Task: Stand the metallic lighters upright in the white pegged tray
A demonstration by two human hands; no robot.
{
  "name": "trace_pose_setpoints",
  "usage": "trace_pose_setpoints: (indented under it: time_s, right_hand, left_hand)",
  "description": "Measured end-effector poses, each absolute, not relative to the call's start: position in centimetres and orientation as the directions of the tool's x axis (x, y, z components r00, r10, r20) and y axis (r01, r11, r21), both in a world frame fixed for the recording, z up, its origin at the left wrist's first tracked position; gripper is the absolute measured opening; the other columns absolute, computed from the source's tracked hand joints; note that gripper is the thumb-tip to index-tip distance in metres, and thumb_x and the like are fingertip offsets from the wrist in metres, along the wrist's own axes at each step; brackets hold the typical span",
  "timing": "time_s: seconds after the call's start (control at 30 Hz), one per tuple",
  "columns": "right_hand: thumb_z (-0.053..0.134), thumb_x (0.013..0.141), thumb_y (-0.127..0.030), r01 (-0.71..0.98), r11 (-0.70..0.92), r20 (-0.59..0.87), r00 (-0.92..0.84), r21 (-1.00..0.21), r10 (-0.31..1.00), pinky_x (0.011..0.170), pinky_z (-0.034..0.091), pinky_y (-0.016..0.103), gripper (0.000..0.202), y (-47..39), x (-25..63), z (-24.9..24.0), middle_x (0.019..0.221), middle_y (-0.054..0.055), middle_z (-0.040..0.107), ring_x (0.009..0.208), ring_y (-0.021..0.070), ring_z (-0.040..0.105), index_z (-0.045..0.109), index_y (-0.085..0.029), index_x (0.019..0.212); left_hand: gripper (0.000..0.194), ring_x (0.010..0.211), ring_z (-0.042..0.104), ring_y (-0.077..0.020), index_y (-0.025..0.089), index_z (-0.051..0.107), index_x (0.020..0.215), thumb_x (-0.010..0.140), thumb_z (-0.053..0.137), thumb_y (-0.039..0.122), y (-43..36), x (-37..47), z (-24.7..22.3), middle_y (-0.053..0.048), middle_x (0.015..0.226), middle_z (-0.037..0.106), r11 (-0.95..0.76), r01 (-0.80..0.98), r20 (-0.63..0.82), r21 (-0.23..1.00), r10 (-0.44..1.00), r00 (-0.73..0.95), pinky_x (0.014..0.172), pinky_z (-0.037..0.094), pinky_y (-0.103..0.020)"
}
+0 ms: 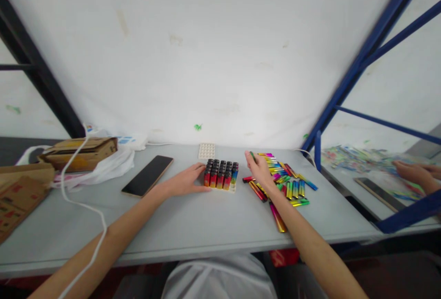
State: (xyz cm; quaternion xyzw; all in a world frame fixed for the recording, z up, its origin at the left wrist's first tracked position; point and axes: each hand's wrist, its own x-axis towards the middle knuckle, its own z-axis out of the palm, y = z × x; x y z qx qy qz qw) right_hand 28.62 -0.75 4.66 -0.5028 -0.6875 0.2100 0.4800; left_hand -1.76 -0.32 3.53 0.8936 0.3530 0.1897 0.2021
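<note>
Shiny coloured tubes [220,177] with black tops stand upright in rows in a white holed tray [233,189]. At the tray's left side is my left hand [189,180], its thumb along the front corner and its fingers by the back, holding the tray. My right hand [258,168] is raised just right of the tray, closed around a dark green tube [252,155], mostly hidden by the fingers. A loose pile of metallic rainbow tubes [292,189] lies beside and beyond this hand. One magenta-gold tube [277,217] lies nearer the table's front edge.
Behind the filled tray lies a second white holed tray [206,150]. A dark phone [148,176] rests to the left. Farther left are cardboard boxes [81,152], a plastic bag and a white cable [86,205]. A blue metal frame [344,83] borders the right; another person's hand [413,173] shows beyond it.
</note>
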Motion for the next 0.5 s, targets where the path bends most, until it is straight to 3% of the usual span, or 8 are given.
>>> trace_pose_setpoints:
  time_s: [0.07,0.3,0.5]
  right_hand:
    - [0.047,0.096,-0.065,0.573,0.424,0.518,0.0,-0.701,0.855,0.054,0.026,0.027,0.055,-1.0,28.35,4.47,0.056,-0.004,0.032,0.056,0.0126,0.034,0.035,-0.023,0.062]
    - [0.047,0.092,-0.046,0.597,0.409,0.526,0.025,-0.69,0.85,0.055,0.023,0.029,0.041,-1.2,28.08,4.14,0.054,-0.005,0.031,0.055,0.0127,0.033,0.035,-0.024,0.059]
    - [0.046,0.097,-0.055,0.58,0.423,0.523,0.005,-0.696,0.852,0.057,0.031,0.028,0.045,-1.23,28.33,4.43,0.056,-0.004,0.044,0.057,0.0138,0.041,0.044,-0.023,0.066]
  left_hand:
    - [0.07,0.134,0.053,-0.0345,0.018,0.056,0.138,0.084,0.073,0.06,-0.27,-1.76,3.53,-0.015,0.142,0.057,-0.674,0.548,0.204,0.496,0.704,0.681,0.119,0.04,-0.046]
    - [0.07,0.134,0.053,-0.0343,0.018,0.055,0.138,0.084,0.073,0.059,-0.18,-1.79,3.46,-0.015,0.141,0.057,-0.666,0.565,0.185,0.487,0.711,0.678,0.12,0.04,-0.046]
    - [0.069,0.135,0.052,-0.0346,0.019,0.057,0.137,0.084,0.072,0.06,-0.38,-1.76,3.66,-0.014,0.142,0.058,-0.669,0.553,0.199,0.496,0.708,0.678,0.12,0.04,-0.045]
